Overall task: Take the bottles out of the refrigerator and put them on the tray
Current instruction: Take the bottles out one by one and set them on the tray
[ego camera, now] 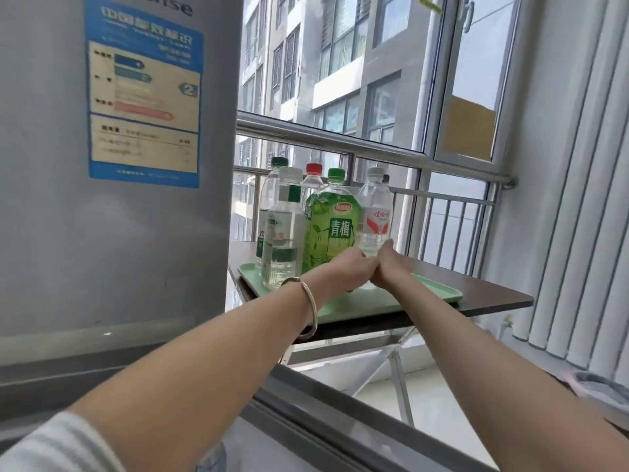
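A mint-green tray [429, 296] lies on a small dark-brown folding table [493, 294] to the right of the grey refrigerator [102, 216], whose upper door is closed. Several bottles stand upright on the tray: a tall clear bottle with a white cap [284, 233], a green plum-drink bottle [332, 226], a red-capped bottle [313, 170] and a dark-green-capped bottle [279, 163] behind. My left hand [347, 269] and my right hand [388, 264] meet at the base of a clear water bottle [374, 212] with a red label, fingers curled round its foot, which they hide.
A metal railing [340, 137] and a large window stand right behind the table. A white ribbed radiator [578, 233] covers the right wall. A grey metal edge [340, 410] runs diagonally under my forearms. The tray's right half [418, 287] holds nothing.
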